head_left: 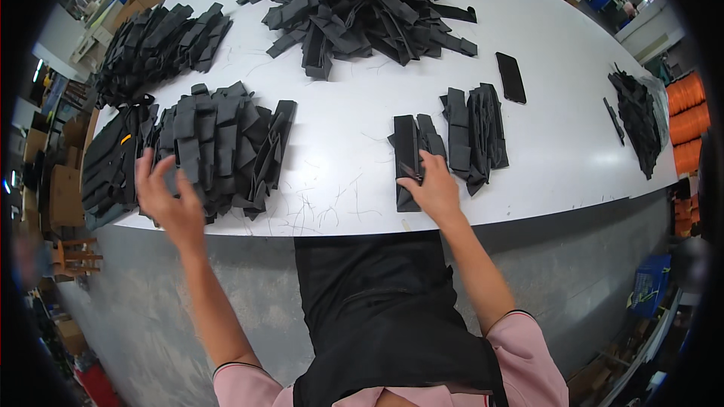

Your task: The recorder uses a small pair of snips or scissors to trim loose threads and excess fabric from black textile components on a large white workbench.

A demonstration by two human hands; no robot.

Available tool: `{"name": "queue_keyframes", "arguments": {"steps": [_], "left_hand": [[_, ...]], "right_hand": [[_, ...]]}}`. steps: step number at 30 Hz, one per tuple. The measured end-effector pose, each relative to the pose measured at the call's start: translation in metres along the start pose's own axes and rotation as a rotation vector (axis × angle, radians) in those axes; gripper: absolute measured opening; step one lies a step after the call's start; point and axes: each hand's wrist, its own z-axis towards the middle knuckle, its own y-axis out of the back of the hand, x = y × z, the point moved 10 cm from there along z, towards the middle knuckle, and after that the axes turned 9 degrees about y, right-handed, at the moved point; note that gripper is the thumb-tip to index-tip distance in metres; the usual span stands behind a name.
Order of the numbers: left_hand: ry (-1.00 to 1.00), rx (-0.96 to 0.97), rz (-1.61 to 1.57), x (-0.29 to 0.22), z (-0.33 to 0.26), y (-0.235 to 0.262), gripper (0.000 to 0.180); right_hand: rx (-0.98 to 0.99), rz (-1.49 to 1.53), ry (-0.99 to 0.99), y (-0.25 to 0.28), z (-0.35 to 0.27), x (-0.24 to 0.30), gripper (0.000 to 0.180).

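My left hand point(172, 200) is raised with fingers apart, holding nothing, at the near left edge of a bundle of folded dark grey fabric strips point(219, 132). My right hand point(437, 190) is closed on a small dark pointed tool that looks like thread snips point(409, 172). Beneath the snips lies a flat dark fabric strip point(405, 136), close to the table's front edge. Right of that strip, another small stack of folded strips point(475, 132) stands apart from my fingers. The fingertips partly cover the snips.
A large heap of dark strips point(354, 7) lies at the back of the white table point(339, 128). More strips point(154, 49) are at far left, beside black fabric pieces point(113, 162). A black phone point(510, 78) and a dark scrap pile point(637, 117) lie right. Loose threads dot the tabletop.
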Motion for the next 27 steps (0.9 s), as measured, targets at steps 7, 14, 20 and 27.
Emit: {"name": "queue_keyframes", "arguments": {"steps": [7,14,20,27], "left_hand": [[0.593,0.738,-1.057,-0.081,-0.129,-0.115,0.026],[1.195,1.080,-1.537,-0.155,-0.211,-0.145,0.048],[1.396,1.098,-1.639,-0.153,-0.232,-0.133,0.033],[0.739,0.796,-0.887,-0.128,-0.211,-0.105,0.050]], "right_hand": [[0.180,-0.117,-0.195,-0.041,-0.001,-0.011,0.077],[0.247,1.005,-0.255,-0.029,-0.041,0.056,0.063],[0.240,1.357,-0.378,-0.046,-0.069,0.077,0.057],[0.167,0.684,0.019,-0.019,-0.042,0.110,0.059]]}}
